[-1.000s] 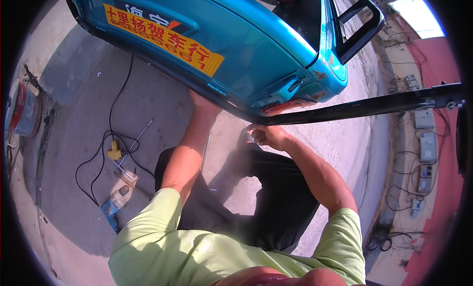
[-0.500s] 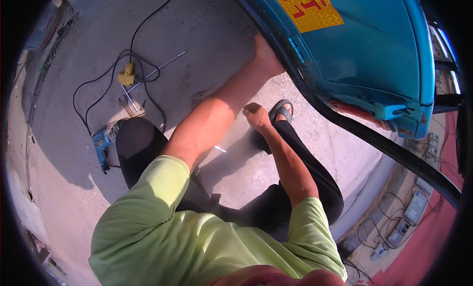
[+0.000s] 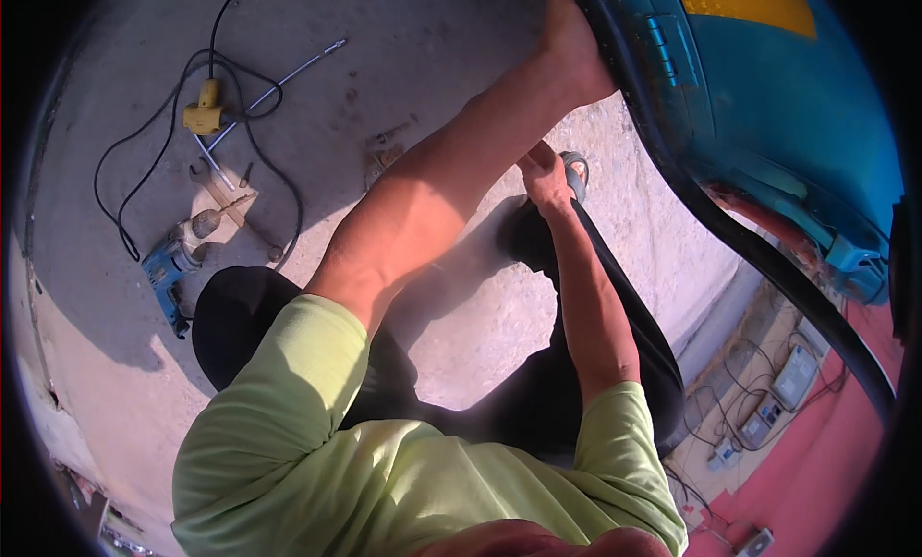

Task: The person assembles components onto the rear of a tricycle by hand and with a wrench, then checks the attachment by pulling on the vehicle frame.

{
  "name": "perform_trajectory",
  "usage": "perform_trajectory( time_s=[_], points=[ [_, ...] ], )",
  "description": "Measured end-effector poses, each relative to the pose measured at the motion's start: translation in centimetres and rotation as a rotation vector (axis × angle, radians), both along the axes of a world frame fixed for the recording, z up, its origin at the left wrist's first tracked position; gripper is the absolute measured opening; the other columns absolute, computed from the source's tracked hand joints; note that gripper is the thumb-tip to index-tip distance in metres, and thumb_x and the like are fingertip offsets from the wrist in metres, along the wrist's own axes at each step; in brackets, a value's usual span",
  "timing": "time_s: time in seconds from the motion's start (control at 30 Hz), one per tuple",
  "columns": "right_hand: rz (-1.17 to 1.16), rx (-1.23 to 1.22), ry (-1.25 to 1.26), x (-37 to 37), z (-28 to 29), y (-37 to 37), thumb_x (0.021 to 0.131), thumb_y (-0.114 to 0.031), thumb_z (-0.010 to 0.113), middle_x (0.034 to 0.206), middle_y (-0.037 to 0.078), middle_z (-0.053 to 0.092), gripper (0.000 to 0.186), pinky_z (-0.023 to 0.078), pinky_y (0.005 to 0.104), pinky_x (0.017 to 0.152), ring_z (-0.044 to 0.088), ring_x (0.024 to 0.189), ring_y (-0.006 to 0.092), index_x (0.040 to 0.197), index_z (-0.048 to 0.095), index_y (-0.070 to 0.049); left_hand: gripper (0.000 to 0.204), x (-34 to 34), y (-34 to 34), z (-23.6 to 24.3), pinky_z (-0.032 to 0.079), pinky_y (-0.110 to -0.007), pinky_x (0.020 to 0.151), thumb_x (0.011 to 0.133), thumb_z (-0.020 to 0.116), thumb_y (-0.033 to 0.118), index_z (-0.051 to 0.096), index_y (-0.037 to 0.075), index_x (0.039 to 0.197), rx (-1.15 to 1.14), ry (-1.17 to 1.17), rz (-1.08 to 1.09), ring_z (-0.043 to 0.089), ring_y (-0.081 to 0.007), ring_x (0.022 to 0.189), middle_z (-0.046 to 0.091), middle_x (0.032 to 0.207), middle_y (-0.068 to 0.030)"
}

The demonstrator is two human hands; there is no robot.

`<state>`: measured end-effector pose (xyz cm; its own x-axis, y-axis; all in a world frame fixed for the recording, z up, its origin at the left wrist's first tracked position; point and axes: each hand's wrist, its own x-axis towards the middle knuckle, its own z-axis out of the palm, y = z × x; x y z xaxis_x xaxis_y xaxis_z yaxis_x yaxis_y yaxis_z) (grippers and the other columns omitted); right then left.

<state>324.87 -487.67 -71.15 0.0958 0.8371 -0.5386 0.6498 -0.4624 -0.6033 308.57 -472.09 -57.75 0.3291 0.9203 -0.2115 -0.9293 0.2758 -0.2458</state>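
Note:
My left hand point(image 3: 571, 62) reaches up to the black edge strip point(image 3: 696, 206) along the teal vehicle door point(image 3: 768, 96); its fingers are hidden behind that edge. My right hand point(image 3: 543, 178) is lower, partly behind my left forearm and beside my sandal, with its fingers curled; whatever they hold, if anything, I cannot make out. On the concrete to my left lie a blue power drill point(image 3: 168, 269), a yellow plug block point(image 3: 202, 115) with looping black cable, a long silver cross-shaped tool point(image 3: 288, 77) and a wrench point(image 3: 264, 240).
My bent legs in black trousers frame the concrete ground point(image 3: 480, 336). A door hinge point(image 3: 663, 53) is on the teal panel. At the right rim are a pink wall point(image 3: 797, 471), several grey boxes point(image 3: 792, 375) and hanging wires.
The view has swung, so the vehicle now sits farther right. My left hand reaches higher along its edge, and my right hand has pulled away from the black edge to under my left forearm.

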Motion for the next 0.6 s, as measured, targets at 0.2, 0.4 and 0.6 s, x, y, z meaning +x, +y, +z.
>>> perform_trajectory(
  time_s=[0.2, 0.4, 0.6],
  points=[
    [-0.766, 0.06, 1.266, -0.1, 8.4, 3.8, 0.099, -0.036, 0.057, 0.113, 0.014, 0.071, 0.04, 0.052, 0.042, 0.09, 0.065, 0.103, 0.0284, 0.119, 0.065, -0.002, 0.053, 0.3, 0.2, -1.8, 0.056, -0.044, 0.09, 0.105, 0.039, 0.049, 0.062, 0.004, 0.12, 0.158, -0.099, 0.005, 0.065, -0.0292, 0.102, 0.068, 0.11, -0.0129],
    [-0.516, -0.003, 1.865, -1.9, 12.2, 5.7, 0.096, -0.029, 0.059, 0.101, 0.007, 0.068, 0.038, 0.052, 0.0328, 0.078, 0.059, 0.087, 0.0189, 0.123, 0.064, -0.003, 0.046, 0.3, -0.5, -1.5, 0.057, -0.044, 0.085, 0.103, 0.046, 0.046, 0.063, 0.005, 0.115, 0.325, -0.05, 0.139, 0.066, -0.028, 0.096, 0.068, 0.104, -0.0117],
    [-0.504, -0.022, 1.873, -2.3, 13.1, 4.2, 0.098, -0.018, 0.057, 0.122, 0.009, 0.064, 0.038, 0.052, 0.0337, 0.083, 0.061, 0.099, 0.0215, 0.133, 0.058, -0.003, 0.043, -0.6, -1.3, -0.7, 0.055, -0.044, 0.088, 0.104, 0.045, 0.044, 0.062, 0.006, 0.114, 0.347, -0.018, 0.081, 0.064, -0.0275, 0.099, 0.067, 0.103, -0.011]
  ],
)
